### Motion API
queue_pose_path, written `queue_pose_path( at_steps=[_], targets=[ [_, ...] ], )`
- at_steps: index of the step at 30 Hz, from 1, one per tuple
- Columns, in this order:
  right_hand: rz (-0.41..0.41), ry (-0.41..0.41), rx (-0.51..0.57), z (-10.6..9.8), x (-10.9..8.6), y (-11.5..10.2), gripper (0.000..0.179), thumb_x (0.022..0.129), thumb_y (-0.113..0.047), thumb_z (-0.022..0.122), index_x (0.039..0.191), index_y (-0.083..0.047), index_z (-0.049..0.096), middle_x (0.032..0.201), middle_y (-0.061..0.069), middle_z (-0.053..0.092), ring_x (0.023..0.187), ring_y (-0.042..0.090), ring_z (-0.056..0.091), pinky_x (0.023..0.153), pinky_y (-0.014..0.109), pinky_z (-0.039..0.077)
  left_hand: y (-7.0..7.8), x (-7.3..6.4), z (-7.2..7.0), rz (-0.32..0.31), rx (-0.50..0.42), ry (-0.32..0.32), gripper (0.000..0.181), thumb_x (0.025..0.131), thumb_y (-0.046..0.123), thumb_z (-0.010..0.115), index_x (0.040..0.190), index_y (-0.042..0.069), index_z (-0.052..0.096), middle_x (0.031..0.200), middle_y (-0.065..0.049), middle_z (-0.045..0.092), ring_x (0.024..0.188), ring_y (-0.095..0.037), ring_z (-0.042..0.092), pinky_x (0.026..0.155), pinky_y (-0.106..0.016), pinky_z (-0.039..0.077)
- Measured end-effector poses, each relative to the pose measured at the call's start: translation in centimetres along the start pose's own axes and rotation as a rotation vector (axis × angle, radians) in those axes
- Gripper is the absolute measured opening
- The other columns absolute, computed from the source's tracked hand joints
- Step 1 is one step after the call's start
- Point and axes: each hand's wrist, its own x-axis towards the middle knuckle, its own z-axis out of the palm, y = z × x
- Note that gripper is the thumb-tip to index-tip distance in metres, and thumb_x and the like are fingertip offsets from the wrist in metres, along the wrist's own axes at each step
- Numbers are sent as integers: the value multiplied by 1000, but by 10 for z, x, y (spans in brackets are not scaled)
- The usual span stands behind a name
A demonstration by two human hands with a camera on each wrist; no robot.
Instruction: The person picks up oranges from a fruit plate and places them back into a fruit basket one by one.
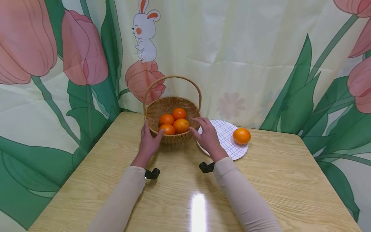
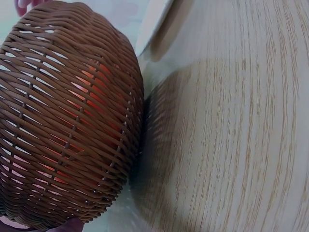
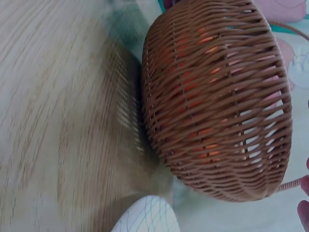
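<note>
A brown wicker basket [image 1: 171,137] with a tall arched handle stands toward the back of the table. Several round orange fruits [image 1: 181,125] lie in it, showing through the weave in both wrist views. My left hand [image 1: 149,141] touches the basket's left side, fingers straight along the outside and thumb by the front rim. At the right rim is my right hand [image 1: 208,135], its fingers spread and loosely bent; in the right wrist view its fingertips [image 3: 304,186] appear beside the handle's base, apart from the weave. Neither hand holds a fruit.
Right of the basket lies a white plate [image 1: 221,138] with a blue grid pattern, partly behind the right hand. A single orange fruit [image 1: 242,136] sits on its right side. A printed curtain [image 1: 232,64] hangs behind the wooden table [image 1: 174,193].
</note>
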Motion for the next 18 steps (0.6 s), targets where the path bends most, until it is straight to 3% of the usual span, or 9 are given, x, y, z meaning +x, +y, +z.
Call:
queue_pose_path(
  at_steps=[18],
  targets=[
    [60,5,-70,-10,-6,26,39,85,-35,62,118,-14,58,120,6,54,113,23,51,96,40,43,-1,0,-1,-1,2,0,96,79,67,47,146,28,-9,153,-9,2,137,-37,18,107,-54,23]
  ],
)
